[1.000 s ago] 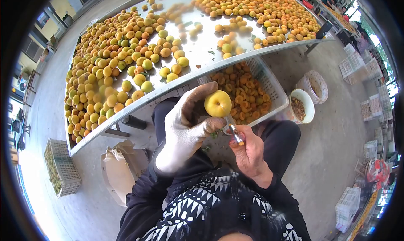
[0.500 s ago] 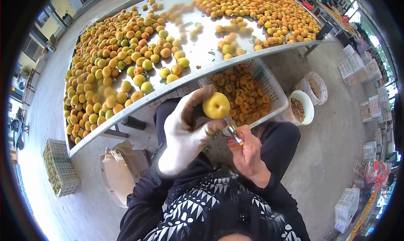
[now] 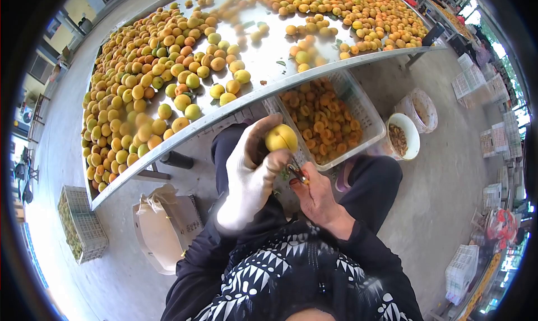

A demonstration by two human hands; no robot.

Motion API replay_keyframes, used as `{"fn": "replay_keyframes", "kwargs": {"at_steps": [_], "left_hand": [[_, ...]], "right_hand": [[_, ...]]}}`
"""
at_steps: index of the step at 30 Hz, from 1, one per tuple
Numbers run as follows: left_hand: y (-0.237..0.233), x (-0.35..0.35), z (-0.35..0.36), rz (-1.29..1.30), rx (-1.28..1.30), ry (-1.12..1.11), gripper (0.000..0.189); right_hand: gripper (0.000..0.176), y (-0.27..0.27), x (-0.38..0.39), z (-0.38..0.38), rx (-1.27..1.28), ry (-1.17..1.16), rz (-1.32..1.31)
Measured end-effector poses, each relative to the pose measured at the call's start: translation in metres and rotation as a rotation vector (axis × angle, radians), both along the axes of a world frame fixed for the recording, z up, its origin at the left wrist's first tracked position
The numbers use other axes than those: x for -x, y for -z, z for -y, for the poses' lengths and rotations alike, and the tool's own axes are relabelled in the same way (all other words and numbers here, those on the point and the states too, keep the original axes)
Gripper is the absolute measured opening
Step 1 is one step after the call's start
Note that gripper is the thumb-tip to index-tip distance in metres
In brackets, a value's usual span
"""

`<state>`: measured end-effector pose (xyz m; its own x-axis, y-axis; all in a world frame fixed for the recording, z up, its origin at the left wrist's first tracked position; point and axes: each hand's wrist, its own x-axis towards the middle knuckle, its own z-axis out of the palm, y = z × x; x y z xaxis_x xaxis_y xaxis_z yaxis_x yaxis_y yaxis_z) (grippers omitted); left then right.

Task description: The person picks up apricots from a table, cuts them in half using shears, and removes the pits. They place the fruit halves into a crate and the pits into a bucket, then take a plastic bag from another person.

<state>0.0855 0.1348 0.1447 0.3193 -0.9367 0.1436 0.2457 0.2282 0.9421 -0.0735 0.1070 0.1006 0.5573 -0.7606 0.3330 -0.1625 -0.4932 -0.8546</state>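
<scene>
My left hand (image 3: 245, 172), in a white glove with stained fingertips, is closed round a yellow apricot (image 3: 281, 138). A dark line runs down the apricot's side. My bare right hand (image 3: 320, 196) is closed on a small knife (image 3: 298, 174), its handle end showing between thumb and fingers. The narrow blade points up at the underside of the apricot, by my left thumb; its tip cannot be made out. Just beyond my hands stands a white plastic crate (image 3: 367, 99) holding many split apricot halves (image 3: 325, 119).
Ahead is a metal table (image 3: 263, 57) with heaps of whole apricots (image 3: 134, 88). To the right stand a white bucket of pits (image 3: 412, 135) and another bucket (image 3: 423, 108). A cardboard box (image 3: 162, 231) and a filled crate (image 3: 84, 225) sit on the left. Stacked crates (image 3: 469, 82) line the right side.
The apricot has turned in my left hand and moved slightly left, now showing a dark line. The knife and my right hand have shifted left, with the blade closer against the fruit.
</scene>
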Motion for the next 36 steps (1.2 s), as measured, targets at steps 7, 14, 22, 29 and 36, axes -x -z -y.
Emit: {"fn": "replay_keyframes", "kwargs": {"at_steps": [7, 14, 22, 29, 36], "left_hand": [[0.000, -0.007, 0.011, -0.111, -0.198, 0.134, 0.057], [0.004, 0.002, 0.028, 0.066, -0.135, 0.136, 0.049], [0.002, 0.011, 0.029, -0.220, -0.234, 0.157, 0.051], [0.010, 0.017, 0.045, -0.105, -0.198, 0.256, 0.055], [0.010, 0.034, 0.041, 0.133, -0.002, -0.030, 0.044]], "right_hand": [[0.030, 0.008, 0.001, 0.009, 0.053, 0.083, -0.161], [0.031, 0.001, 0.011, 0.008, 0.038, 0.154, -0.213], [0.034, -0.006, 0.020, 0.016, 0.122, 0.146, -0.324], [0.034, -0.008, 0.028, 0.013, 0.041, 0.228, -0.302], [0.032, -0.004, 0.025, 0.016, 0.095, 0.210, -0.263]]}}
